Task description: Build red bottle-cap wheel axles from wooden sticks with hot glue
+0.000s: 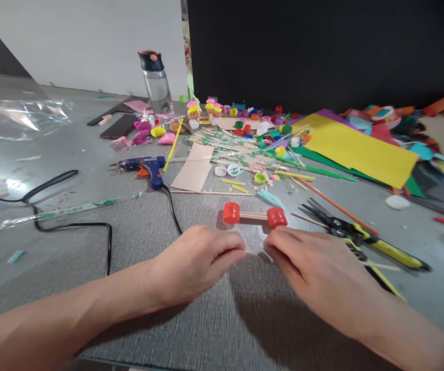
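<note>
My left hand point(201, 260) is closed, its thumb and fingers pressed together just above the table. Facing it, my right hand point(314, 268) is closed in the same way, a short gap between the two. Whatever either pinches is hidden or too thin to make out. Just beyond them lies a small dumbbell shape made of red bottle caps point(232, 213) joined by wooden sticks point(254, 216). My right hand is close to its right end, but I cannot tell whether they touch.
A blue glue gun point(153, 171) with a black cord lies left. Black-and-yellow pliers point(355, 233) and scissors lie right, beside my hand. Farther back are wrapped sticks point(225, 147), many bottle caps point(259, 178), yellow paper point(357, 144) and a water bottle point(157, 85).
</note>
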The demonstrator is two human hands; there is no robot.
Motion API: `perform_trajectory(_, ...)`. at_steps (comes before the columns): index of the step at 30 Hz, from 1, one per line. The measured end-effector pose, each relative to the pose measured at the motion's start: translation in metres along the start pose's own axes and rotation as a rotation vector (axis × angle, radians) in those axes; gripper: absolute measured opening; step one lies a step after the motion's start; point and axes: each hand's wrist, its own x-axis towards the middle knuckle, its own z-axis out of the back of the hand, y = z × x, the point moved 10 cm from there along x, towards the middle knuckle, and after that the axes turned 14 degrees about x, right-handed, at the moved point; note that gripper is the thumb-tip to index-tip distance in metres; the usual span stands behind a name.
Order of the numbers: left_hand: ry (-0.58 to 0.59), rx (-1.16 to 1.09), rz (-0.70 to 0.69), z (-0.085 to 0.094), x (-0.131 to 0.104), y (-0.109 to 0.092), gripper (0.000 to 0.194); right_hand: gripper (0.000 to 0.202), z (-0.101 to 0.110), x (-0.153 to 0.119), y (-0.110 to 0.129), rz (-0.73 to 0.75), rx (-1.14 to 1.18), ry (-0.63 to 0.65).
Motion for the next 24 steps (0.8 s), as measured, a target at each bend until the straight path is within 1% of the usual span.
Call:
perform_trajectory(2,-0.011,-0.23,0.08,0.0,0.0,0.005,0.023,0.015,0.009,0.001,0.0,-0.011,0.165,-0.071)
perform_trajectory(4,-0.043,-0.463,0.098,0.001,0.0,0.005,0.019,0.016,0.016,0.004,0.0,-0.008,0.381,-0.121)
perform_trajectory(5,-0.061,-0.533,0.098,0.001,0.0,0.005,0.018,0.017,0.019,0.005,0.001,-0.002,0.46,-0.141)
perform_trajectory(7,-0.104,-0.562,0.086,0.004,0.001,0.005,0.014,0.018,0.023,0.007,0.002,-0.001,0.552,-0.176)
perform_trajectory(10,-0.191,-0.495,0.087,0.011,0.0,0.008,0.009,0.015,0.018,0.006,-0.002,-0.073,0.676,-0.185)
perform_trajectory(12,-0.202,-0.503,0.106,0.01,0.0,0.011,0.009,0.017,0.012,0.004,-0.006,-0.129,0.779,-0.193)
perform_trajectory(14,-0.171,-0.563,0.14,0.005,0.0,0.014,0.01,0.02,0.007,0.003,-0.008,-0.159,0.851,-0.192)
perform_trajectory(16,-0.158,-0.614,0.181,0.001,0.0,0.017,0.009,0.014,0.003,0.004,-0.01,-0.168,0.835,-0.157)
perform_trajectory(17,-0.166,-0.619,0.201,0.001,0.0,0.02,0.009,0.012,0.001,0.005,-0.011,-0.163,0.784,-0.132)
perform_trajectory(19,-0.213,-0.598,0.229,0.005,-0.001,0.024,0.011,0.012,-0.003,0.007,-0.01,-0.132,0.607,-0.086)
perform_trajectory(21,-0.28,-0.565,0.228,0.012,-0.002,0.027,0.012,0.013,-0.007,0.009,-0.007,-0.073,0.367,-0.035)
perform_trajectory(22,-0.299,-0.55,0.221,0.015,-0.002,0.027,0.012,0.013,-0.01,0.01,-0.005,-0.044,0.261,-0.002)
perform_trajectory(24,-0.306,-0.527,0.204,0.017,-0.002,0.026,0.012,0.013,-0.01,0.011,-0.004,0.0,0.138,0.057)
